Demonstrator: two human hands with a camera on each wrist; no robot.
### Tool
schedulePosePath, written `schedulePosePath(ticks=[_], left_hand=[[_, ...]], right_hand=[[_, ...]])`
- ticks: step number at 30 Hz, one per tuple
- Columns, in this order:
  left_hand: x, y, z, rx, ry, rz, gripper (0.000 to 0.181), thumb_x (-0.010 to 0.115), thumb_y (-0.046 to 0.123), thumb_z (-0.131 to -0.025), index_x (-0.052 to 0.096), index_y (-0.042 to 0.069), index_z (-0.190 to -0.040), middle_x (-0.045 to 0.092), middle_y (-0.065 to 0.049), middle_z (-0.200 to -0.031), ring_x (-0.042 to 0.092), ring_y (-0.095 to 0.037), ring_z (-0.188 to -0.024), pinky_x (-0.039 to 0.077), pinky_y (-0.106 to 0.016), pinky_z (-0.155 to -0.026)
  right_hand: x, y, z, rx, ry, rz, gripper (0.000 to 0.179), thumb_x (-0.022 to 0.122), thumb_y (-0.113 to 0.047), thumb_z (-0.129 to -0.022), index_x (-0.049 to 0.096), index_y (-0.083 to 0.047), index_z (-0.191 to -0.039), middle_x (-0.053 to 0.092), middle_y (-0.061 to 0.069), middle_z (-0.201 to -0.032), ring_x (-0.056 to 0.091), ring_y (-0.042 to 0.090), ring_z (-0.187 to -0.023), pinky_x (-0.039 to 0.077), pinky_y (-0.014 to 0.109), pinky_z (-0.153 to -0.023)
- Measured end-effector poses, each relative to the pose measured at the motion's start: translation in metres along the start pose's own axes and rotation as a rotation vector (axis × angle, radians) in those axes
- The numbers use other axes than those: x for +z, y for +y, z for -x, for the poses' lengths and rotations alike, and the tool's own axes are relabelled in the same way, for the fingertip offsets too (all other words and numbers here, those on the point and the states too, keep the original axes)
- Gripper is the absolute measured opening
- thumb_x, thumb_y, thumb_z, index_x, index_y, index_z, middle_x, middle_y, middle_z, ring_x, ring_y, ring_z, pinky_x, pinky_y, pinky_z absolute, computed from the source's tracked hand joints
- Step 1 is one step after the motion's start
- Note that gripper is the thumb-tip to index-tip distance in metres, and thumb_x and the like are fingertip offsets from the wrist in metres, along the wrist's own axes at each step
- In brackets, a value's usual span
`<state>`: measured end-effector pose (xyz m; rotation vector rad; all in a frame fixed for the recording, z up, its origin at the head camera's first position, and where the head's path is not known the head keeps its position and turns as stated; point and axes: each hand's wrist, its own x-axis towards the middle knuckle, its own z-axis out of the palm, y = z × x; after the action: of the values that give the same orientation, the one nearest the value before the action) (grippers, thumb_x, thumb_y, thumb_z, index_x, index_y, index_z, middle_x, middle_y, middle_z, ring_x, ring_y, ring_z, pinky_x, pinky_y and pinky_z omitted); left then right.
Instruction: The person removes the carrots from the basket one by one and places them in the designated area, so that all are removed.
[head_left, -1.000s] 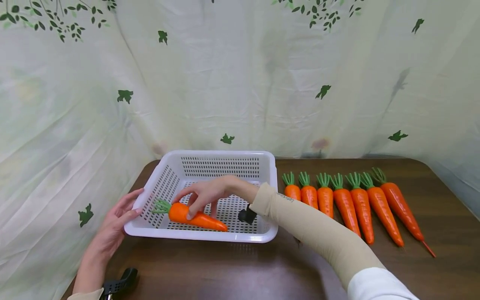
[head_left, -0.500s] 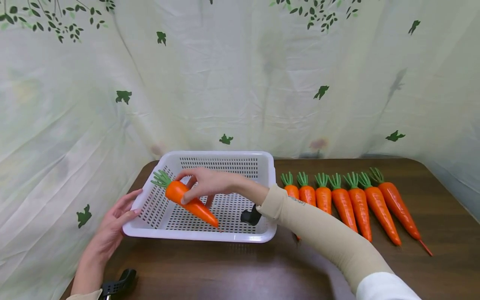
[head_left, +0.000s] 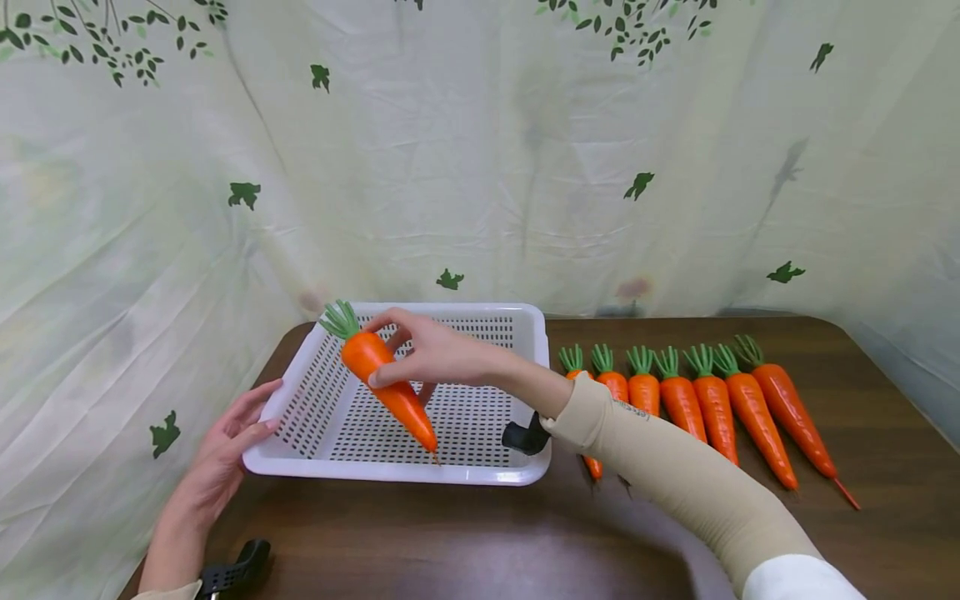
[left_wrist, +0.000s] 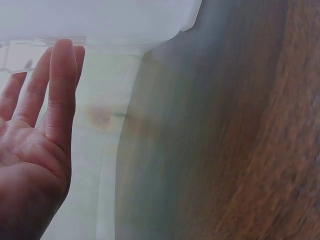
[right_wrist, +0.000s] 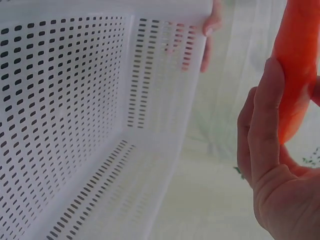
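Note:
An orange carrot [head_left: 384, 385] with green stem stubs is pinched between the thumb and fingers of my right hand [head_left: 427, 354]. It hangs tilted over the white perforated basket [head_left: 397, 478], green end up at the left and tip down. In the right wrist view the carrot [right_wrist: 296, 65] runs up out of the frame beside my right fingers [right_wrist: 265, 125]. My left hand [head_left: 217, 462] rests against the basket's left side with fairly straight fingers. The left wrist view shows those fingers [left_wrist: 62, 95] reaching up to the basket's outer wall [left_wrist: 100, 20].
To the basket's right, a row of several carrots [head_left: 716, 417] lies on the dark wooden table [head_left: 450, 542], stems toward the back. My right sleeve [head_left: 667, 454] crosses in front of some of them. A pale leaf-printed curtain [head_left: 480, 167] hangs behind.
My right hand has lifted the carrot from the basket's floor, up and slightly back, turning it from nearly level to steeply tilted. My left hand has stayed at the basket's left side.

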<state>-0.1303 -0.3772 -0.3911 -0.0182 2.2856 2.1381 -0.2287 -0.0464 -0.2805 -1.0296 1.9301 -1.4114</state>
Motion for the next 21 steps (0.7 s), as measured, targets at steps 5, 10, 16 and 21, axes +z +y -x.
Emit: schedulePosePath(ticks=[5,10,16,21], left_hand=[[0.001,0.001,-0.001,-0.006,0.002,0.002,0.056,0.053,0.015,-0.101,0.034,0.029,-0.152,0.047,0.007,-0.136,0.06,-0.012,-0.109,0.055,-0.04,-0.083],[0.002,0.002,-0.001,-0.012,0.007,0.008,0.056,0.054,0.015,-0.101,0.035,0.029,-0.151,0.047,0.008,-0.135,0.06,-0.011,-0.108,0.055,-0.039,-0.083],[0.002,0.002,0.0,-0.014,0.013,0.004,0.057,0.054,0.015,-0.101,0.034,0.028,-0.152,0.047,0.008,-0.135,0.061,-0.011,-0.108,0.055,-0.038,-0.083],[0.001,0.001,-0.001,-0.015,0.011,0.012,0.057,0.054,0.015,-0.101,0.034,0.029,-0.152,0.048,0.008,-0.135,0.061,-0.011,-0.108,0.055,-0.039,-0.082]], right_hand=[[-0.002,-0.002,0.015,-0.024,0.039,-0.004,0.056,0.071,-0.016,-0.088,0.043,-0.019,-0.136,0.053,0.008,-0.116,0.067,0.024,-0.086,0.059,0.043,-0.061],[-0.003,-0.003,0.029,-0.036,0.085,-0.025,0.056,0.072,-0.017,-0.088,0.043,-0.023,-0.136,0.053,0.007,-0.117,0.068,0.023,-0.087,0.059,0.043,-0.06],[-0.006,-0.001,0.045,-0.045,0.143,-0.056,0.057,0.073,-0.019,-0.088,0.043,-0.026,-0.136,0.051,0.007,-0.12,0.067,0.025,-0.09,0.059,0.044,-0.061],[-0.008,0.003,0.06,-0.046,0.173,-0.091,0.06,0.072,-0.017,-0.089,0.04,-0.026,-0.139,0.049,0.007,-0.126,0.065,0.028,-0.094,0.059,0.044,-0.063]])
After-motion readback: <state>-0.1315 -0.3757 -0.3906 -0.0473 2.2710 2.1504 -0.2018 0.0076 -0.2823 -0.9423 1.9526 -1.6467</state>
